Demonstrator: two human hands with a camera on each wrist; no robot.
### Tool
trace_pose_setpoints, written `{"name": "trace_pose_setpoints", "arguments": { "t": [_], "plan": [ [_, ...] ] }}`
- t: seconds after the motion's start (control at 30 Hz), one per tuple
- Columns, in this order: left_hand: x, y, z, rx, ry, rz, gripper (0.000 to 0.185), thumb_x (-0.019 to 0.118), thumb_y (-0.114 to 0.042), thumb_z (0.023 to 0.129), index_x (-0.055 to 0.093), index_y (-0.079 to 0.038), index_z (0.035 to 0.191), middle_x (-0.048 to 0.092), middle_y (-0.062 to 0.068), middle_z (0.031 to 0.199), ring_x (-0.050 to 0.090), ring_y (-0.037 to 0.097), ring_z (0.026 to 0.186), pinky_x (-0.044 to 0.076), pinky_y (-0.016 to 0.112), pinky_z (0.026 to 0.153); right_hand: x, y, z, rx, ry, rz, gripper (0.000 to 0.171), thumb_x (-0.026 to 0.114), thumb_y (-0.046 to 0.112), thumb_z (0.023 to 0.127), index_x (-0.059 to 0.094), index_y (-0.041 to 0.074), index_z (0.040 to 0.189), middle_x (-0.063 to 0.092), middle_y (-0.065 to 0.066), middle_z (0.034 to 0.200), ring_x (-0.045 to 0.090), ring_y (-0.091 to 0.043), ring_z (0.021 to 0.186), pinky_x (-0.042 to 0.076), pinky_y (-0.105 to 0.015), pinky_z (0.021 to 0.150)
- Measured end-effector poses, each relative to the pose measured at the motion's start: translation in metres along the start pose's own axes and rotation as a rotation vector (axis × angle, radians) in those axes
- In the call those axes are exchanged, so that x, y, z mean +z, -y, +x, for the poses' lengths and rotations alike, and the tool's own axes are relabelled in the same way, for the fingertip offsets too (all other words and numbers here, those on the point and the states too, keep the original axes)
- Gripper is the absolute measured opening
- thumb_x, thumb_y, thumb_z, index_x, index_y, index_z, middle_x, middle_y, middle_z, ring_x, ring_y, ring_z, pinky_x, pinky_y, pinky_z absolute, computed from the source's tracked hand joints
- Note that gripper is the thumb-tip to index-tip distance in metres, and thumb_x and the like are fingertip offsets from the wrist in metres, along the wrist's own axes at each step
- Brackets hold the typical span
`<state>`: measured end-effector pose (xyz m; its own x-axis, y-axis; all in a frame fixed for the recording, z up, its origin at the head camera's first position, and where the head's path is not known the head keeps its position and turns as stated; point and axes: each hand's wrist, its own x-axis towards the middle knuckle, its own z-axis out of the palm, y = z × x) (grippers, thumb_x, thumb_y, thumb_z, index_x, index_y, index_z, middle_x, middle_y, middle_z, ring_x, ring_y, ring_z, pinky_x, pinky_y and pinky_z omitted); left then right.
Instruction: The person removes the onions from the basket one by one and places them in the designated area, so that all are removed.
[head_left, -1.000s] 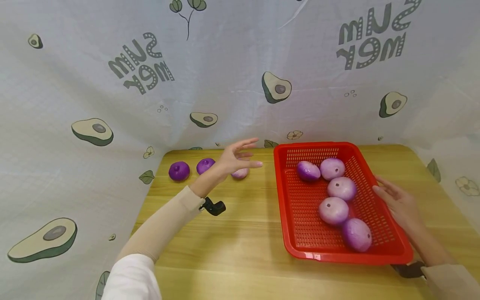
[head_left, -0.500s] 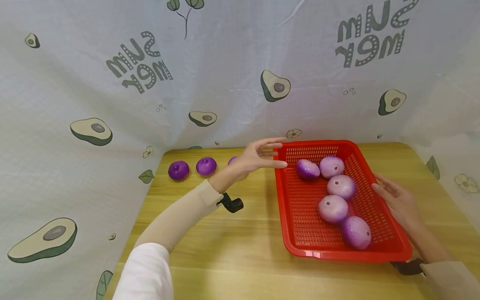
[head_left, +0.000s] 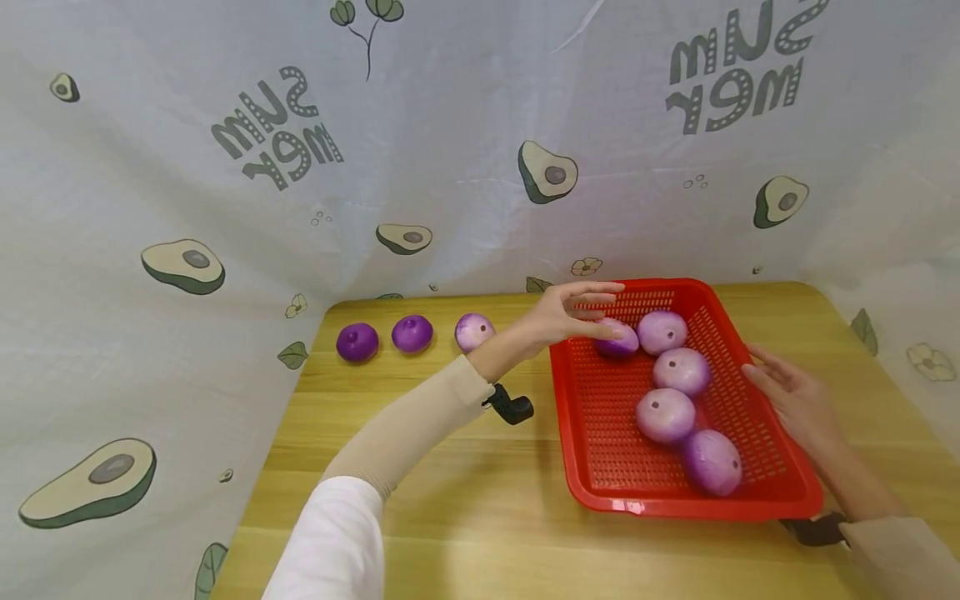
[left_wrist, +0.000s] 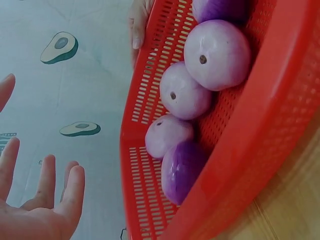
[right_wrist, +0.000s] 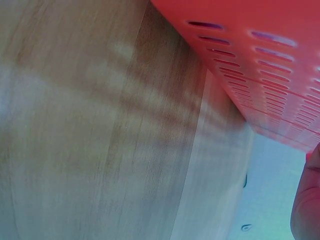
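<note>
A red plastic basket (head_left: 566,433) with slotted walls holds several purple onions (head_left: 682,372). My left hand (head_left: 573,312) is over its far left corner, fingers spread and nothing in them. Beneath the fingers in the head view lies a darker purple onion (head_left: 617,340), partly covered by them. In the left wrist view my left hand (left_wrist: 42,215) appears apart from the basket (left_wrist: 250,145). My right hand (head_left: 795,400) rests at the basket's right rim, with fairly straight fingers along the outside. The right wrist view catches a digit (right_wrist: 307,205) beside the slotted wall (right_wrist: 280,85).
On the wooden table (head_left: 450,500), a row of onions lies left of the basket: a dark purple one (head_left: 357,342), another dark one (head_left: 412,333) and a paler one (head_left: 474,332). A cloth printed with avocados (head_left: 548,172) hangs behind the table.
My left hand has moved right, from above the row of onions to over the basket's far left corner. The pale onion on the table is uncovered. My right hand has stayed at the rim.
</note>
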<state>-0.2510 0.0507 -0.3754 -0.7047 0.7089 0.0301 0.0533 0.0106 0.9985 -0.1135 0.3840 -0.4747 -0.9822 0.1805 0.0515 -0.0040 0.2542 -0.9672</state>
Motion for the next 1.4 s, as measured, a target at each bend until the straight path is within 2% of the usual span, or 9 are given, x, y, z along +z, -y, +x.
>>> {"name": "trace_pose_setpoints", "arguments": {
  "t": [0.17,0.53,0.73,0.93,1.1,1.27,1.4],
  "plan": [
    [0.012,0.007,0.011,-0.021,0.031,-0.009,0.058,0.079,0.000,0.084,0.060,-0.011,0.138,0.064,0.001,0.131,0.065,0.019,0.112,0.052,0.025,0.092,0.000,0.000,0.001,-0.003,0.012,0.013,0.049,0.057,0.012,0.102,0.049,0.023,0.149,0.068,0.018,0.093,0.070,-0.006,0.071,0.058,-0.026,0.056],
    [0.033,0.020,0.024,-0.130,0.089,0.031,0.051,0.080,-0.005,0.084,0.066,-0.015,0.132,0.068,-0.007,0.120,0.062,0.012,0.109,0.052,0.023,0.088,0.002,0.001,0.002,-0.008,0.018,-0.034,0.050,0.056,0.013,0.103,0.045,0.018,0.151,0.067,0.020,0.094,0.070,-0.006,0.071,0.058,-0.026,0.057],
    [0.038,0.029,0.032,-0.134,0.145,0.042,0.051,0.079,-0.001,0.083,0.064,-0.006,0.132,0.070,-0.005,0.116,0.062,0.012,0.109,0.051,0.021,0.088,0.001,0.001,0.003,-0.009,0.015,-0.034,0.049,0.057,0.013,0.103,0.047,0.020,0.150,0.066,0.020,0.094,0.069,-0.006,0.071,0.058,-0.026,0.056],
    [0.043,0.035,0.039,-0.136,0.220,0.065,0.053,0.077,0.003,0.084,0.061,-0.002,0.134,0.065,0.010,0.130,0.063,0.006,0.103,0.050,0.019,0.089,0.001,0.000,0.004,-0.011,0.014,-0.027,0.048,0.057,0.013,0.103,0.048,0.021,0.150,0.066,0.019,0.093,0.070,-0.006,0.070,0.058,-0.026,0.056],
    [0.046,0.038,0.044,-0.177,0.233,0.127,0.054,0.080,0.000,0.082,0.064,-0.007,0.133,0.067,0.001,0.127,0.062,0.008,0.107,0.049,0.018,0.088,0.000,0.000,0.004,-0.001,0.014,-0.041,0.049,0.057,0.014,0.103,0.047,0.020,0.151,0.065,0.020,0.093,0.069,-0.005,0.070,0.058,-0.026,0.056],
    [0.051,0.043,0.051,-0.247,0.313,0.115,0.054,0.079,0.003,0.082,0.064,-0.008,0.134,0.066,0.004,0.130,0.057,0.015,0.122,0.049,0.018,0.089,0.000,-0.001,0.003,0.008,0.028,0.053,0.047,0.057,0.011,0.103,0.051,0.023,0.148,0.067,0.015,0.093,0.070,-0.007,0.071,0.058,-0.027,0.057],
    [0.058,0.048,0.056,-0.275,0.359,0.122,0.054,0.078,0.006,0.081,0.064,-0.006,0.132,0.067,0.002,0.128,0.058,0.011,0.120,0.051,0.018,0.086,-0.001,-0.001,0.003,0.012,0.033,0.089,0.046,0.056,0.010,0.102,0.052,0.024,0.147,0.067,0.014,0.093,0.070,-0.008,0.072,0.058,-0.027,0.057]
  ]
}}
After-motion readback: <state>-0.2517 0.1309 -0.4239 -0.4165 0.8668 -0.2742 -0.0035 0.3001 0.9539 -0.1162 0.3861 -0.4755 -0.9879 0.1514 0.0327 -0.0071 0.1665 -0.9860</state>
